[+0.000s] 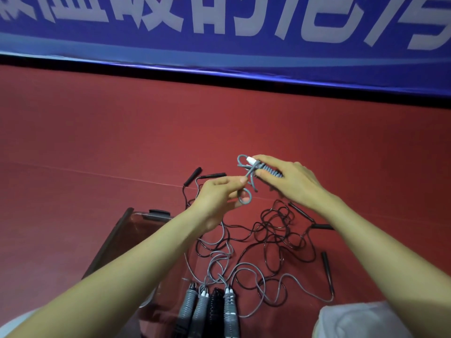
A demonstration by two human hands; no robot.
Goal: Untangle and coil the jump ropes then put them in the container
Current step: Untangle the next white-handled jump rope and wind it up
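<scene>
Tying off the grey rope bundle (269,172) mid-frame, gripped in right hand (294,182), tail (251,175) pinched by left hand (217,195), probably needs a snug tuck, then into the box (111,240) lower left.

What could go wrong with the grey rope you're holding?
The left hand only pinches the loose grey end. If it slips, the wrap round the grey handles in the right hand may spring undone. Below, the black ropes lie crossed with a grey rope on the floor, so tugging one might tighten the tangle.
</scene>
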